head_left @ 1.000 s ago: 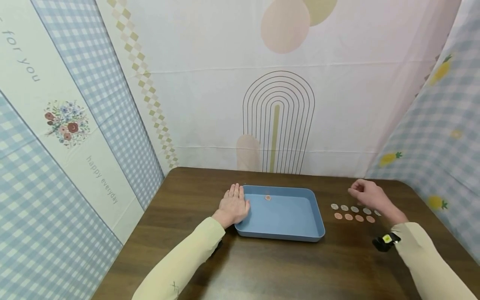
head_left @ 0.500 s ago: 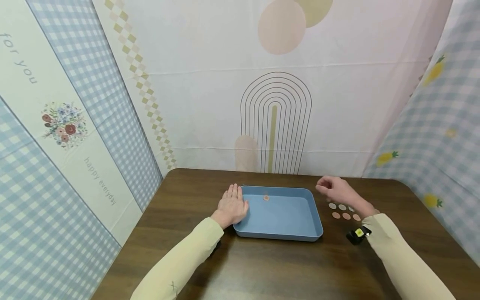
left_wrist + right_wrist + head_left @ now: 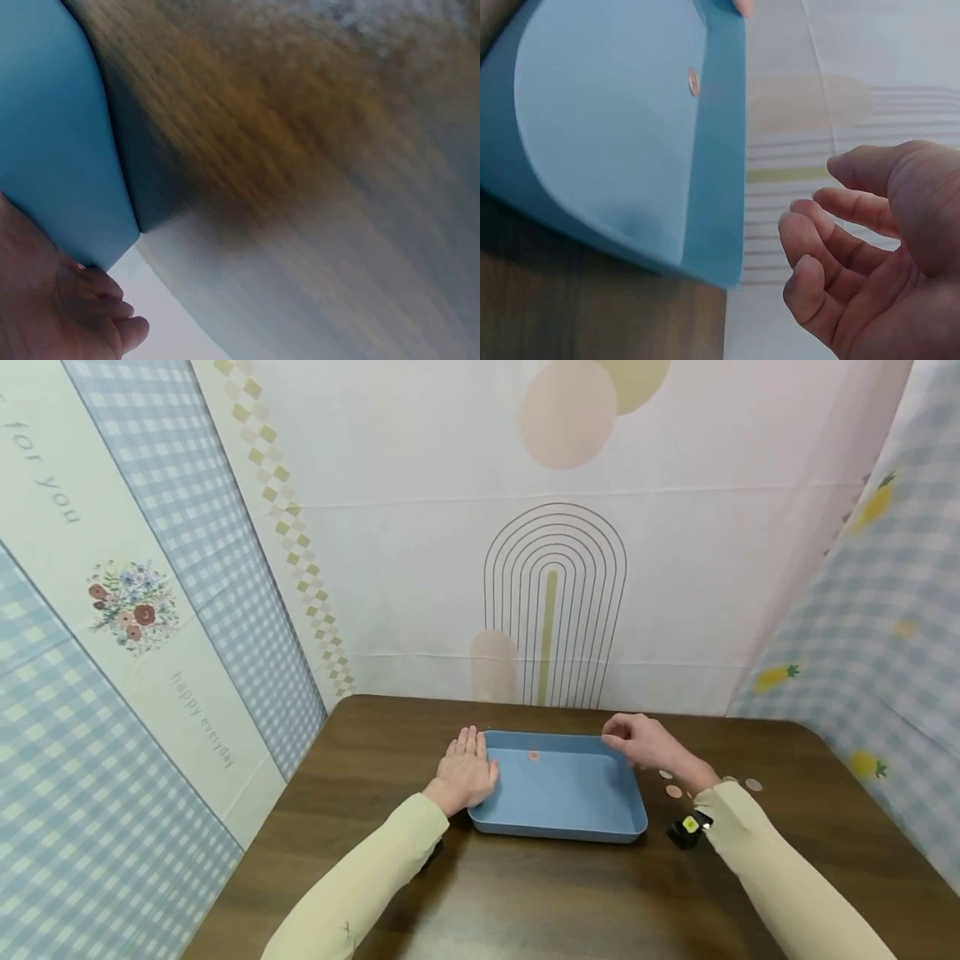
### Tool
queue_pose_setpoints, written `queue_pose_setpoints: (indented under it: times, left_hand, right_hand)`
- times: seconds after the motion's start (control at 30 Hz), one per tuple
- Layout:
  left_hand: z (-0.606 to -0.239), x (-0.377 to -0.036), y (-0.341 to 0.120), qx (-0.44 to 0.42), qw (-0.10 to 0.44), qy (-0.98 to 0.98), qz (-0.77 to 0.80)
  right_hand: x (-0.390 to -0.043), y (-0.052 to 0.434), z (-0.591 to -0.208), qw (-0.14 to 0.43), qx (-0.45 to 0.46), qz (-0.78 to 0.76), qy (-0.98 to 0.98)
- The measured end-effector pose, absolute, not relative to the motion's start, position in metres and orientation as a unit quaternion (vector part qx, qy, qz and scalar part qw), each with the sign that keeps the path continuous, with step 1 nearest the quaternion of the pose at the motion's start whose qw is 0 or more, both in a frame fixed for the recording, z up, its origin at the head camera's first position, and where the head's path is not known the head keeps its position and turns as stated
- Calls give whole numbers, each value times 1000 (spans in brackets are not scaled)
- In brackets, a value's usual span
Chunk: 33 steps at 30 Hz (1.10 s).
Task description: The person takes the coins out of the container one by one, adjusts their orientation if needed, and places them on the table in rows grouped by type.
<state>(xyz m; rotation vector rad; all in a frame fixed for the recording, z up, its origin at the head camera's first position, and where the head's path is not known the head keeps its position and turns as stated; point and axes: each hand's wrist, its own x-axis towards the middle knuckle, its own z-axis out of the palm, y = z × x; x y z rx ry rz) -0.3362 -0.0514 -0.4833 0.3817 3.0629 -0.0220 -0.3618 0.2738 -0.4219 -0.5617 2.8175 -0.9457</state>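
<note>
Head view: the left hand (image 3: 467, 770) is lying flat on the table (image 3: 525, 893) in the lower centre of the frame, fingers straight and together, its edge touching the left wall of the blue tray (image 3: 558, 827); it is gripping nothing. One copper coin (image 3: 533, 756) is lying inside the tray near its far rim; the right hand (image 3: 643, 743) is hovering over the tray's far right corner, fingers curled inward; whether a coin is sitting between the fingertips cannot be told from here. More coins (image 3: 673, 791) are lying on the table just right of the tray, partly hidden behind the right forearm; one silver coin (image 3: 753, 785) is showing further right. A black wrist device (image 3: 684, 831) is sitting on the right sleeve.

Left wrist view: the picture is blurring; the left hand (image 3: 60, 307) is appearing in the lower left corner, resting against the tray (image 3: 45, 150), which is filling the upper left; the table (image 3: 300, 150) is taking up the rest.

Right wrist view: the right hand (image 3: 877, 247) is occupying the lower right, fingers (image 3: 817, 225) loosely bent and apart from the thumb; nothing visible is being held. The tray (image 3: 720, 187) is filling the upper left, with the copper coin (image 3: 694, 81) lying near its far wall.
</note>
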Motion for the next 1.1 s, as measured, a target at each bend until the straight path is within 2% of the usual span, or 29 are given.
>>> queue_pose_setpoints:
  times: [0.2,0.73,1.1]
  left_hand:
    - [-483,-337,-47,116,33,993,-7]
    - [-482,-337,-47,118,18,993,-5]
    - [-483,-338,-46,117,13,993,-11]
  right_hand:
    - [-361,253,-429,52,-190,-301,933]
    - [-363,207,-453,83,-173,-338,922]
    - [-367,193,-470,108,-147,-327,927]
